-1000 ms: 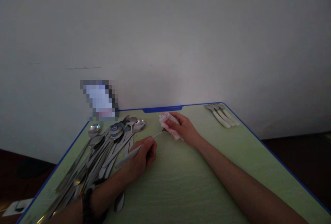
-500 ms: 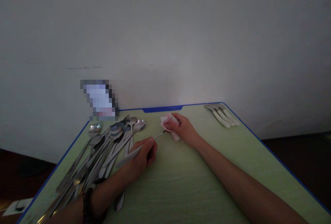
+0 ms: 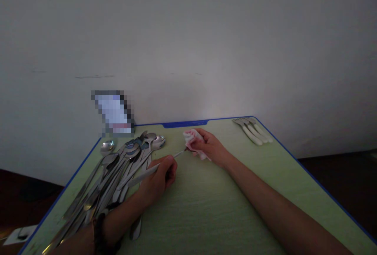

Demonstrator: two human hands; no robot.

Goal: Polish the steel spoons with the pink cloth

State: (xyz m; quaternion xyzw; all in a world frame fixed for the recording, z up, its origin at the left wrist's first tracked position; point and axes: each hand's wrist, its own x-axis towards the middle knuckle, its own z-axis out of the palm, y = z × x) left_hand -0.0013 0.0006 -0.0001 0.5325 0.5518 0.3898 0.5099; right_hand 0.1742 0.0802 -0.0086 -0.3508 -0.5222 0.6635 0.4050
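Observation:
My left hand (image 3: 163, 174) is closed around a pale-handled piece of cutlery (image 3: 144, 174), its handle end pointing down left. The thin neck runs up right into a crumpled pink-and-white cloth (image 3: 193, 137), which hides the head, so I cannot tell whether it is a fork or a spoon. My right hand (image 3: 209, 147) pinches that cloth around the head. Left of and partly under my left forearm lies a pile of metal spoons and other cutlery (image 3: 108, 182). At the far right corner rest several white-handled forks (image 3: 253, 131), side by side.
The green table (image 3: 212, 208) has a blue edge and stands against a grey wall (image 3: 206, 43). A blurred-out phone-like device (image 3: 114, 113) leans at the back left corner. On the left below the table is a white object (image 3: 20, 234).
My left hand has shifted slightly left and down with the cutlery. The cloth in my right hand has changed its folds and hangs lower on its right side.

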